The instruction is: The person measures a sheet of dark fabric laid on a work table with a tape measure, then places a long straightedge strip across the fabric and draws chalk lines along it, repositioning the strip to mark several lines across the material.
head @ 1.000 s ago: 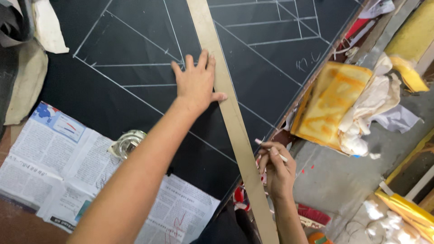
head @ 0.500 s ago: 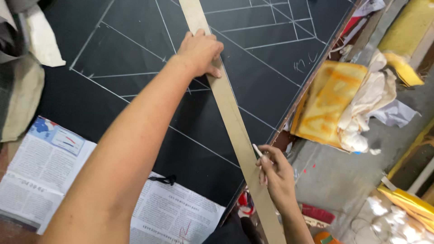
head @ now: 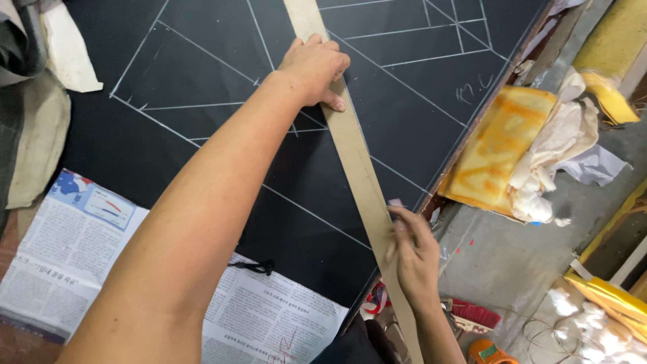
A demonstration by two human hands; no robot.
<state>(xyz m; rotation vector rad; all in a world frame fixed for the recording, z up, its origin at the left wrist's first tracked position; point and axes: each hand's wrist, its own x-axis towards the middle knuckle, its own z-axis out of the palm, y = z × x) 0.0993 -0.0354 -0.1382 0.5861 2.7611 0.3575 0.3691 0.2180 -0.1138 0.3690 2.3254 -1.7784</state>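
A long tan wooden straightedge (head: 357, 168) lies diagonally across a sheet of black fabric (head: 202, 148) marked with white chalk lines. My left hand (head: 317, 67) presses down on the upper part of the straightedge, fingers curled over its edge. My right hand (head: 411, 253) rests against the straightedge's lower part near the fabric's right edge and pinches a small pale piece of chalk (head: 395, 203) at its fingertips.
Newspaper sheets (head: 74, 249) lie under the fabric at lower left. Pale cloth (head: 40, 135) is heaped at the left edge. A yellow-orange foam cushion (head: 499, 148) and white rags (head: 559, 155) sit to the right on the grey floor, with a red brush (head: 472, 313) below.
My left hand slid further up the straightedge and curled over its edge. My right hand with the chalk shifted slightly along the ruler's lower part.
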